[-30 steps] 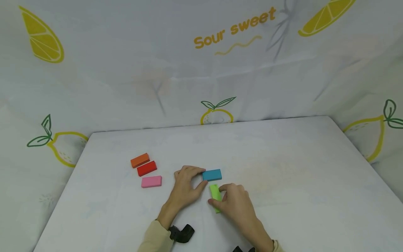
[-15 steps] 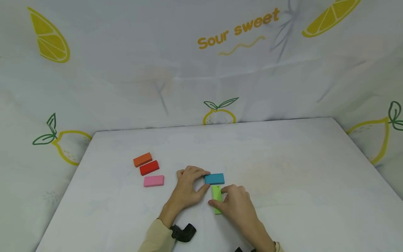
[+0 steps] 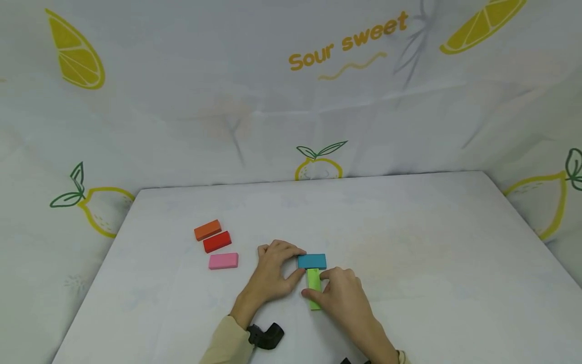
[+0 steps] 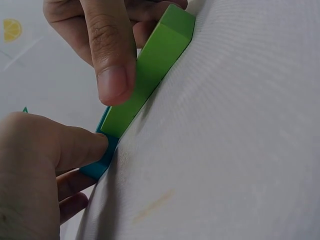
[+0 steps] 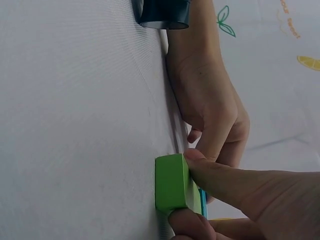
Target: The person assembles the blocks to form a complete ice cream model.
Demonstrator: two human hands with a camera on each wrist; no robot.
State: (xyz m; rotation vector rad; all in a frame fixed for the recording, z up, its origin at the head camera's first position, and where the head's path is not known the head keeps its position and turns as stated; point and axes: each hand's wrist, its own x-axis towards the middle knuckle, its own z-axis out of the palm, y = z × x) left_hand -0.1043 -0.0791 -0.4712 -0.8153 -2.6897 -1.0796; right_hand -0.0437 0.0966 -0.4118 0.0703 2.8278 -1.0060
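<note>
Endwise, green block [image 3: 313, 279] against blue block [image 3: 312, 261]

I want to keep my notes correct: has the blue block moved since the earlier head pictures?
Yes, toward the near side. In the head view, the blue block lay slightly farther away than the pink block; now they are about level.

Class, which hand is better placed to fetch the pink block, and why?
Likely the left hand: nearer the pink block, though pinching the blue block; the right hand, farther off, grips the green block.
</note>
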